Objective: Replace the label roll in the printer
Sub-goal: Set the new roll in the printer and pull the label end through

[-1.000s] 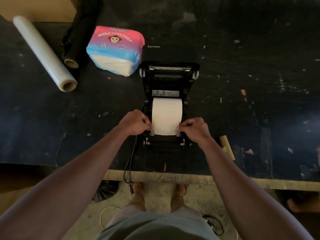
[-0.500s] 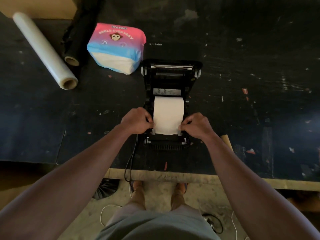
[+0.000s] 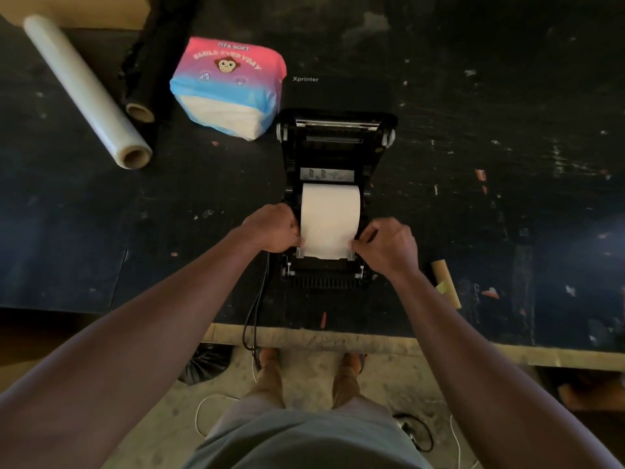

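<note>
1. I see the printer on the black bench, lid swung open away from the person, "Xprinter" lettering on the lid's far face.
2. The label roll sits in the printer's bay, its white paper drawn toward the near edge between two small grey guides.
3. Left hand: curled, knuckles up, fingertips pinching the paper's left edge close to the left guide. Forearm comes in from lower left.
4. Right hand: curled likewise, thumb and forefinger closed on the paper's right edge at the right guide. Forearm comes in from lower right.
5. Both hands touch the paper; whether they also touch the guides, I cannot tell.
6. Bench: dark, scuffed, flecked with paint and scraps. Far left, a clear film roll lies diagonally; beside it a black roll; next to that a pink-and-blue tissue pack, just off the lid's left corner.
7. A bare cardboard core lies right of the printer, near the right wrist.
8. A black cable runs from the printer over the bench's near edge to the dusty floor, where the person's feet stand.
</note>
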{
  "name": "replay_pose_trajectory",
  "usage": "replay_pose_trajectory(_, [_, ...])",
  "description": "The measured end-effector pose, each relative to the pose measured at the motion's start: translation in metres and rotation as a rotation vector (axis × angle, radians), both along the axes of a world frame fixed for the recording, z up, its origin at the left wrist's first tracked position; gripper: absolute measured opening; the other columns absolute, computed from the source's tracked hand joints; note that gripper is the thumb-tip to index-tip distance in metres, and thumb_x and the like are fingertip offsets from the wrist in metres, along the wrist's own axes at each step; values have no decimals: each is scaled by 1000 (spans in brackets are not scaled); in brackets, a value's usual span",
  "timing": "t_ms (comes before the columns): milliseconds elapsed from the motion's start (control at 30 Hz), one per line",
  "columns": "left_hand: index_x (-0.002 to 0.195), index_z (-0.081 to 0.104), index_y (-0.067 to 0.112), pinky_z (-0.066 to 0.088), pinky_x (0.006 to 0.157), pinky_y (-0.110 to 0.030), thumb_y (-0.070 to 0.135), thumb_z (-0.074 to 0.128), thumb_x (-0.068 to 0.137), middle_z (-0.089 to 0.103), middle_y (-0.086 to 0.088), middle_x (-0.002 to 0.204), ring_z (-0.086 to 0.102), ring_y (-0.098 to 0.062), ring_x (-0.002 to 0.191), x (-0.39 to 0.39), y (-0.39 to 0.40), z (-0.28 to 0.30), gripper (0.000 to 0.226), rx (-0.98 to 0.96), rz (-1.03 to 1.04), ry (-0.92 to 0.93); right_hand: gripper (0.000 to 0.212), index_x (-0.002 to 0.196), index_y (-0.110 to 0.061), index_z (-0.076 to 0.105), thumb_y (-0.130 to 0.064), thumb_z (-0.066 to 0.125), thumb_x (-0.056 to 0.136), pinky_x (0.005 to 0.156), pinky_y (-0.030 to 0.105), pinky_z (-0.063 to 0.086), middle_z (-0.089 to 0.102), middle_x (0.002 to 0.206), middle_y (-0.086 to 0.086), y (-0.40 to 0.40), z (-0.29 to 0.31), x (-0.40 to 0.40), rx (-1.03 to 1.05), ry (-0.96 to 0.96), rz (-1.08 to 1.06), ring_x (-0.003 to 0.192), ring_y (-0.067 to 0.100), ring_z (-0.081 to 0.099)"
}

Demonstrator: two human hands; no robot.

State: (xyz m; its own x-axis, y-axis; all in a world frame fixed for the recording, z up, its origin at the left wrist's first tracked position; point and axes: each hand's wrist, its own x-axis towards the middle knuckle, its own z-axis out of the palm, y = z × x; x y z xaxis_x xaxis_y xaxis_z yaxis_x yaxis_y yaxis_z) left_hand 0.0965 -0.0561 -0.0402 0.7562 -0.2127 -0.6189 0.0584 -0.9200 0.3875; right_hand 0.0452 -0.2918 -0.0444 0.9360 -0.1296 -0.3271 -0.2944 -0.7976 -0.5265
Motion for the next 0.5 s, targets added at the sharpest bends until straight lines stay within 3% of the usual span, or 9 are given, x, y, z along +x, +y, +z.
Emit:
replay_pose_trajectory(67, [104,79,12,60,96,-48,34,77,95,80,-7,105,75,-25,97,0,-1,2,24,14,-7,-6,16,82,-25,66,-28,82,86,62,21,50,65,86,-8,4,-1,-18,-88,-242,94,70,2,60])
replay_pose_trajectory(133, [104,79,11,61,95,-48,32,76,95,80,-8,105,75,-25,97,0,-2,3,23,17,-3,-12,10,93,-23,72,-25,80,87,80,28,56,65,98,-6,10,-4,-37,-103,-374,297,86,6,63])
replay_pose_trajectory(200, [105,80,12,61,95,-48,31,76,95,81,-8,106,76,-24,97,0,-2,2,22,12,-1,-14,27,114,-20,74,-28,77,88,94,35,53,67,115,-2,19,-9,-52,-138,-372,453,105,13,63])
replay_pose_trajectory(300, [104,81,14,62,94,-46,32,77,94,81,-5,105,76,-22,96,-3,-2,2,21,16,-13,-39,45,133,-18,66,-37,69,93,101,42,48,61,131,1,29,-15,-63,-224,-302,545,120,19,58])
replay_pose_trajectory(400, [101,83,21,59,86,-37,32,78,93,81,0,106,72,-16,91,-8,2,3,14,9,-16,-109,42,132,-17,66,-37,63,96,102,43,45,61,129,3,30,-15,-66,-279,-310,575,119,21,58])
replay_pose_trajectory(500, [101,79,27,61,85,-39,36,78,93,78,5,101,73,-15,89,-18,6,3,12,-35,23,-166,38,129,-17,67,-35,65,95,102,45,46,63,126,3,29,-12,-66,-296,-323,608,117,23,59])
